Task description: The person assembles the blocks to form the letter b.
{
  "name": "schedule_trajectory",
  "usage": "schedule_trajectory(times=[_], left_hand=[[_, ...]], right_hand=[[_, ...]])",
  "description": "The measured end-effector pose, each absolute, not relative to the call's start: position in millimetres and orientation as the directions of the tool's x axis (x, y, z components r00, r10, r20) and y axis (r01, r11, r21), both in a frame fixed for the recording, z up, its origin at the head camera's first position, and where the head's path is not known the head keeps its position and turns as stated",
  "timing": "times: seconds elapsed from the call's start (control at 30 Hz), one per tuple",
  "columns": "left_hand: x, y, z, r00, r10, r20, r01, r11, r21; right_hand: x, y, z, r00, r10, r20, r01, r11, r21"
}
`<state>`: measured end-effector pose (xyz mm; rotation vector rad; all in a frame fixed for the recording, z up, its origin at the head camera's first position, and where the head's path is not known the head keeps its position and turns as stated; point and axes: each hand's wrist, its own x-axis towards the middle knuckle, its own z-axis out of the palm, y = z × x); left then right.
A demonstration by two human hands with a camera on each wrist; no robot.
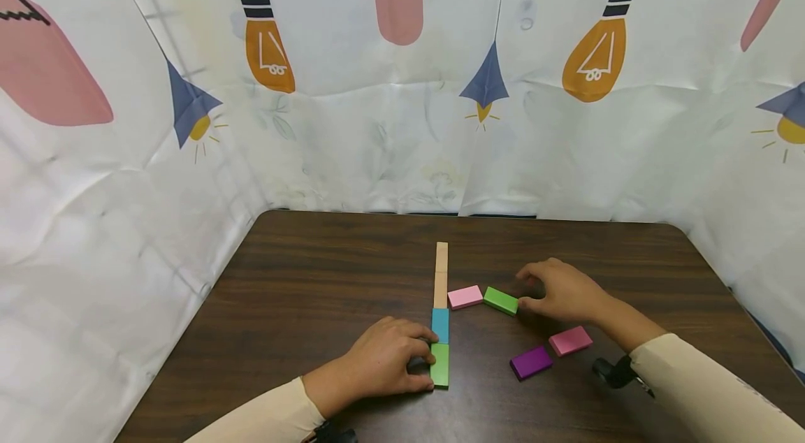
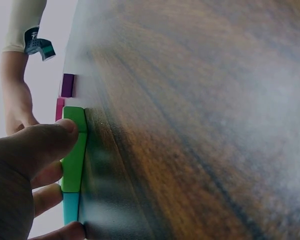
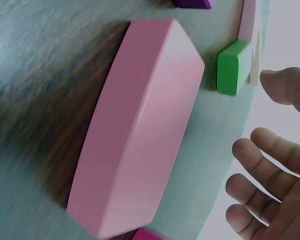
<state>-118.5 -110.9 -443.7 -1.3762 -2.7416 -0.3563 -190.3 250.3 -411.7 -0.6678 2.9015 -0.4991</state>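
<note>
A straight row of blocks lies on the table: two plain wooden blocks [image 1: 441, 275] at the far end, then a blue block [image 1: 440, 325] and a light green block [image 1: 440, 367] at the near end. My left hand [image 1: 391, 358] rests along the row's left side, thumb and fingertips touching the light green and blue blocks. Off the row's right side run a light pink block [image 1: 465, 297] and a bright green block [image 1: 501, 301], set end to end at an angle. My right hand [image 1: 562, 293] is spread beside the bright green block's right end, nothing in its grasp.
Nearer me on the right lie a purple block [image 1: 531, 362] and a rose pink block [image 1: 570, 341], under the right forearm's inner side. Part of a magenta block [image 3: 147, 235] shows below the rose one in the right wrist view. A patterned curtain [image 1: 377, 149] borders the dark wooden table [image 1: 302, 275].
</note>
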Motion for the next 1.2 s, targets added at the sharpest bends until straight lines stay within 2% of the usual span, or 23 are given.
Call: schedule_trajectory(times=[0.67,1.2], left_hand=[[-117.1,-111.3,-441.7,-0.601,0.783,0.163,0.798,0.576,0.177],[-116.4,-110.6,-441.2,-0.601,0.782,0.165,0.798,0.576,0.175]], right_hand=[[-182.9,303.6,-415.3,-0.913,-0.407,0.028,-0.387,0.842,-0.375],[-175.4,340.2,-419.4,-0.932,-0.361,0.019,-0.336,0.844,-0.418]])
